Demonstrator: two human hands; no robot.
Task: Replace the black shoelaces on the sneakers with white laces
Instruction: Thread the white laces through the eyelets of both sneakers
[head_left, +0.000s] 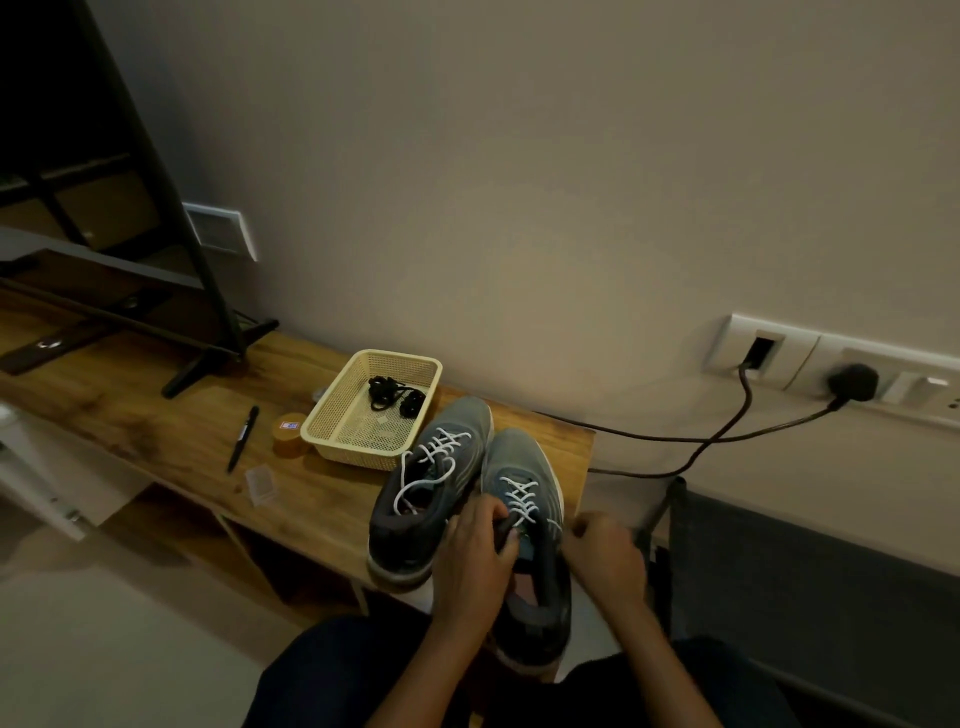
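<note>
Bench (171, 431): left hand (475, 551) grips sneaker (524, 462), right hand (605, 553) beside.

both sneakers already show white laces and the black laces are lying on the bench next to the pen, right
One thing is off: the head view shows the black laces lying in the cream basket, not on the bench next to the pen. Both sneakers do show white laces.

Pen (243, 439) beside orange tub (289, 434) on wooden bench (156, 415); plug (852, 382) in wall socket (906, 389).
</note>
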